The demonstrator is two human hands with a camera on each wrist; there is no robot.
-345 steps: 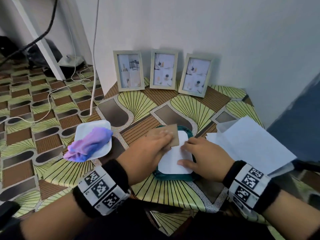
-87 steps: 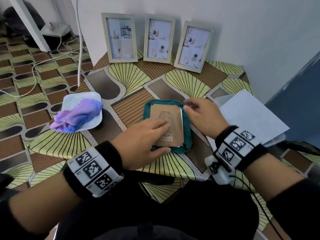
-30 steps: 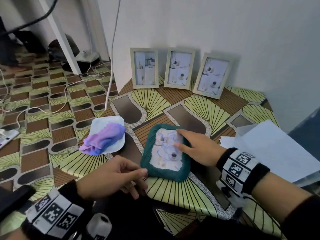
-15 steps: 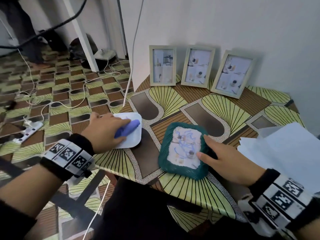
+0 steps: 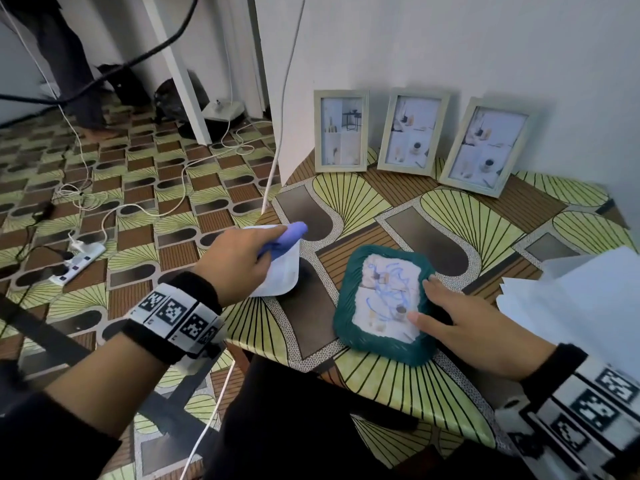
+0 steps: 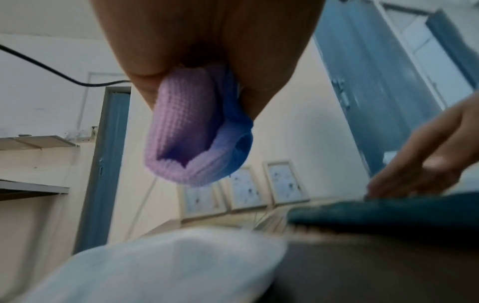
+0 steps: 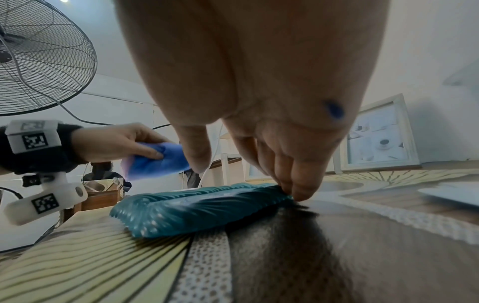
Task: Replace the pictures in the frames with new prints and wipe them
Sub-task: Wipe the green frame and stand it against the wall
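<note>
Your left hand [image 5: 239, 261] has lifted the purple cloth [image 5: 284, 239] off its white tray [image 5: 280, 277], grip clenched round it, right hand [image 5: 464, 320] relaxed, fingers flat on the teal frame [image 5: 349, 299], tabletop [image 5: 346, 199] beneath.

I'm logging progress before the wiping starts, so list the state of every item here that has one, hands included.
Teal frame: flat on the table, face up, blue scribbles on its glass.
Cloth: lifted off the white tray, bunched in the left hand.
Right hand: fingers straight, steadying the teal frame's right edge.
Three pale frames: upright, leaning against the wall.
Paper sheets: loosely stacked, right of the frame.
</note>
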